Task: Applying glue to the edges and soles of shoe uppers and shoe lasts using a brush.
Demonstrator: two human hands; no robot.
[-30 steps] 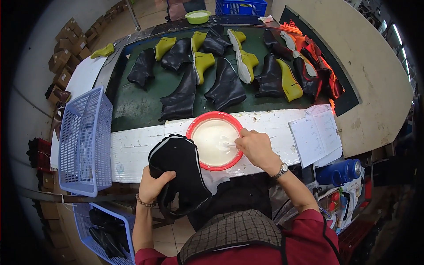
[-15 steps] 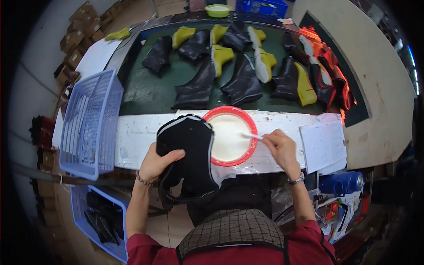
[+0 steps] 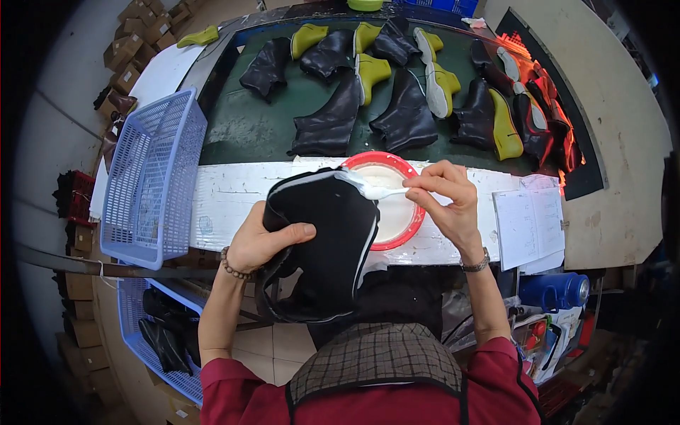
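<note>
Gluing step, by the look: left hand (image 3: pixel 263 241) gripping black boot upper (image 3: pixel 322 241) over white bench edge (image 3: pixel 234 198); right hand (image 3: pixel 446 202) pinching white brush (image 3: pixel 379 191), tip on upper's rim beside red glue bowl (image 3: pixel 418 219). Next likely calls for steady strokes along that edge.

black boot upper (image 3: pixel 322 244): floppy, pale-edged, held up over the bench edge, thumb across its face | brush (image 3: pixel 379 191): white with paste, tip at the upper's top edge | bowl (image 3: pixel 414 227): red rim, white paste, just behind the upper
</note>
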